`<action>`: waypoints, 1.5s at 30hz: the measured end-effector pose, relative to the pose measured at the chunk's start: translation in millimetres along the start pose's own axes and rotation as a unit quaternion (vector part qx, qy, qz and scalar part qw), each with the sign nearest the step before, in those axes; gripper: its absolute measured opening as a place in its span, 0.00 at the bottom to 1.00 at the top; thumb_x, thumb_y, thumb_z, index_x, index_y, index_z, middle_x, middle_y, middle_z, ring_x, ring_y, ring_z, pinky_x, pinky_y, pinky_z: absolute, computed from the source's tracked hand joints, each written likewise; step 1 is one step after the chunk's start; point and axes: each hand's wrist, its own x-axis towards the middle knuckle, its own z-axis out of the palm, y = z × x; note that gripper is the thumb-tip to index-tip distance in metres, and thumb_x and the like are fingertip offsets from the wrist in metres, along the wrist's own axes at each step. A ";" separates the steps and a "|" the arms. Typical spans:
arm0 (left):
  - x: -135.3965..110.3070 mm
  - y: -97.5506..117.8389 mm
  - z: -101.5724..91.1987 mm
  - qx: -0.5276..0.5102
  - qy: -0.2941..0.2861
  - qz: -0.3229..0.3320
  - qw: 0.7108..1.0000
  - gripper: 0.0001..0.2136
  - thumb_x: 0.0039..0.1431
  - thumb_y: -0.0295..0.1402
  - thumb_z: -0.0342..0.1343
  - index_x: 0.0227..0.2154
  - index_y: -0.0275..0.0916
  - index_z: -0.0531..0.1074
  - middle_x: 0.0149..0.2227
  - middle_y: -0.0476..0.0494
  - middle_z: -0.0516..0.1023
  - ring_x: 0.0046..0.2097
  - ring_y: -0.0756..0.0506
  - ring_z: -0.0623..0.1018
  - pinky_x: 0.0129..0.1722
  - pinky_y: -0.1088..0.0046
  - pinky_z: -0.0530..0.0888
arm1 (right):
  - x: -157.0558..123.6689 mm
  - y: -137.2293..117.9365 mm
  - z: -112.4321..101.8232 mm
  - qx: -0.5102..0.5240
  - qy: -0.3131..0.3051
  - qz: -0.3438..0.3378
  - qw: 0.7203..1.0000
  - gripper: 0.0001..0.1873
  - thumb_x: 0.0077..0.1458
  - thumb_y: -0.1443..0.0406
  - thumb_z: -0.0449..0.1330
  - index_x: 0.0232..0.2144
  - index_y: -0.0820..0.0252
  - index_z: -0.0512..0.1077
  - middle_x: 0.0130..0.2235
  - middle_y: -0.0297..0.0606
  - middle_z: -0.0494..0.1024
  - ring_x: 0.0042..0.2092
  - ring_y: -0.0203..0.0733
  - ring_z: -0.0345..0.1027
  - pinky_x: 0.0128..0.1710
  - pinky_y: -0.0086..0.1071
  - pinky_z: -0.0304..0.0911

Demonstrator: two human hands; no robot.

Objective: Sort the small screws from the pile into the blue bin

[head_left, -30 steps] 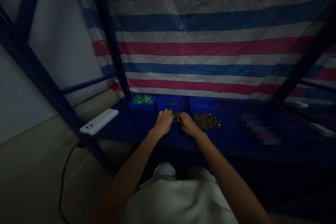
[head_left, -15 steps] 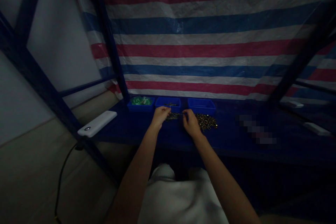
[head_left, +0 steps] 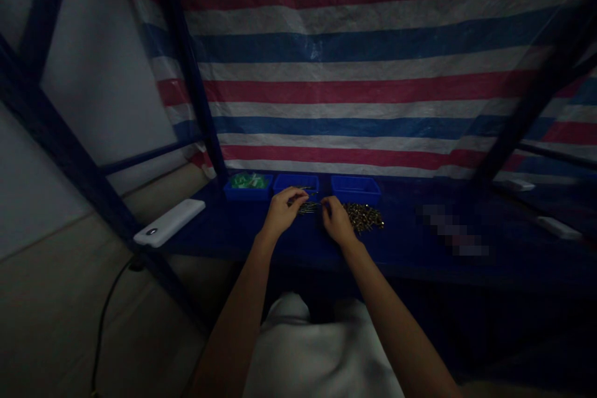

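A small cluster of thin dark metal pins (head_left: 308, 206) lies on the dark blue counter (head_left: 242, 233), just in front of the middle blue plastic tray (head_left: 296, 183). The left hand (head_left: 280, 211) and right hand (head_left: 336, 219) close in on it from either side, fingertips curled at the pins — whether either actually pinches one is too dim to tell. Just right of the right hand sits a heap of small brass-coloured metal parts (head_left: 364, 216). Picking well here probably means isolating a single pin with the fingertips — not dragging the cluster.
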 end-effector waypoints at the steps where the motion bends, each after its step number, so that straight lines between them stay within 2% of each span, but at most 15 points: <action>1: -0.6 -0.2 -2.7 -0.031 0.006 -0.006 0.999 0.07 0.47 0.37 0.57 0.26 0.39 0.72 0.29 0.46 0.74 0.33 0.48 0.71 0.35 0.72 0.68 | -0.1 0.5 0.4 0.001 0.000 0.000 1.000 0.10 0.55 0.68 0.45 0.38 0.58 0.63 0.37 0.42 0.69 0.40 0.43 0.65 0.43 0.37 0.61; 4: -4.3 -3.6 -11.1 -0.187 0.027 -0.027 0.982 0.11 0.48 0.43 0.56 0.28 0.39 0.69 0.27 0.48 0.71 0.28 0.51 0.69 0.30 0.72 0.67 | -0.4 2.6 1.7 -0.002 0.000 0.001 1.000 0.10 0.55 0.69 0.45 0.38 0.59 0.63 0.38 0.42 0.69 0.40 0.43 0.65 0.43 0.37 0.61; 7: -8.5 -8.4 -16.1 -0.281 0.009 -0.042 0.959 0.13 0.49 0.46 0.55 0.27 0.40 0.67 0.26 0.48 0.68 0.25 0.53 0.67 0.27 0.73 0.66 | -0.9 4.2 2.8 -0.003 -0.005 0.008 1.000 0.10 0.54 0.69 0.45 0.38 0.58 0.63 0.38 0.42 0.69 0.40 0.43 0.65 0.42 0.37 0.61; 10: -8.6 -10.2 -15.2 -0.275 -0.060 -0.076 0.957 0.12 0.46 0.42 0.59 0.26 0.38 0.68 0.25 0.49 0.69 0.25 0.53 0.68 0.26 0.74 0.65 | -1.0 3.9 2.7 0.002 -0.007 0.011 1.000 0.10 0.54 0.69 0.46 0.38 0.58 0.64 0.38 0.42 0.70 0.40 0.43 0.65 0.42 0.37 0.61; 13: -3.0 -9.4 -10.3 -0.201 -0.127 -0.125 0.963 0.10 0.44 0.36 0.61 0.27 0.36 0.70 0.24 0.50 0.70 0.25 0.54 0.68 0.25 0.77 0.64 | -0.8 2.0 1.6 0.006 -0.009 0.010 1.000 0.10 0.54 0.69 0.46 0.37 0.58 0.64 0.37 0.42 0.70 0.40 0.43 0.65 0.42 0.37 0.61; 16: 7.5 -12.1 -4.4 -0.153 -0.141 -0.165 0.964 0.08 0.45 0.35 0.60 0.26 0.35 0.70 0.24 0.50 0.72 0.23 0.55 0.68 0.22 0.79 0.62 | -0.5 0.4 1.0 0.003 -0.010 0.008 1.000 0.10 0.54 0.69 0.45 0.37 0.58 0.64 0.37 0.42 0.69 0.40 0.43 0.65 0.42 0.37 0.61; 22: 36.7 -27.9 7.8 -0.154 -0.073 -0.255 0.952 0.06 0.48 0.32 0.57 0.24 0.34 0.68 0.21 0.49 0.71 0.17 0.57 0.66 0.16 0.81 0.55 | 0.0 0.8 1.7 -0.005 -0.018 0.005 1.000 0.10 0.54 0.70 0.45 0.37 0.59 0.63 0.37 0.43 0.70 0.40 0.43 0.65 0.42 0.36 0.61; 25: 47.4 -30.1 10.2 -0.185 -0.048 -0.294 0.937 0.07 0.51 0.34 0.55 0.28 0.34 0.69 0.21 0.48 0.72 0.17 0.56 0.67 0.15 0.82 0.55 | 0.2 1.4 1.6 -0.004 -0.019 0.003 1.000 0.10 0.54 0.70 0.46 0.37 0.59 0.64 0.37 0.42 0.70 0.40 0.43 0.65 0.42 0.36 0.61; 28: 48.5 -28.4 8.0 -0.217 -0.053 -0.290 0.931 0.12 0.52 0.38 0.54 0.34 0.34 0.70 0.24 0.45 0.74 0.19 0.55 0.69 0.16 0.82 0.57 | 0.3 1.8 1.8 -0.010 -0.025 0.004 1.000 0.11 0.54 0.70 0.46 0.38 0.60 0.64 0.37 0.42 0.70 0.39 0.42 0.65 0.41 0.35 0.61; 32: 34.7 -29.2 4.2 -0.214 -0.028 -0.259 0.942 0.14 0.48 0.39 0.57 0.33 0.34 0.71 0.23 0.46 0.74 0.18 0.56 0.69 0.16 0.82 0.56 | 0.9 0.7 4.3 -0.045 -0.062 0.003 0.997 0.10 0.54 0.70 0.46 0.37 0.61 0.65 0.37 0.42 0.70 0.40 0.42 0.64 0.43 0.35 0.60; 36: 11.2 -38.3 6.5 -0.188 0.054 -0.215 0.957 0.13 0.47 0.40 0.57 0.31 0.34 0.70 0.21 0.49 0.72 0.17 0.56 0.66 0.15 0.82 0.55 | 5.1 -6.1 7.8 -0.101 -0.127 0.014 0.987 0.08 0.55 0.69 0.49 0.36 0.60 0.67 0.38 0.41 0.70 0.42 0.41 0.63 0.44 0.34 0.59; 41: -14.4 -53.5 12.1 -0.129 0.145 -0.173 0.966 0.11 0.48 0.37 0.55 0.31 0.34 0.69 0.19 0.51 0.69 0.20 0.55 0.67 0.19 0.81 0.61 | 16.0 -19.8 11.3 -0.185 -0.207 0.003 0.961 0.08 0.56 0.68 0.51 0.38 0.60 0.68 0.41 0.42 0.69 0.44 0.42 0.61 0.43 0.34 0.57; 45: -24.0 -58.2 12.1 -0.082 0.160 -0.148 0.972 0.09 0.49 0.34 0.53 0.32 0.35 0.69 0.20 0.50 0.70 0.22 0.53 0.69 0.22 0.80 0.63 | 23.5 -26.4 14.1 -0.232 -0.254 -0.013 0.939 0.09 0.55 0.68 0.51 0.39 0.60 0.68 0.43 0.44 0.69 0.45 0.44 0.60 0.41 0.35 0.57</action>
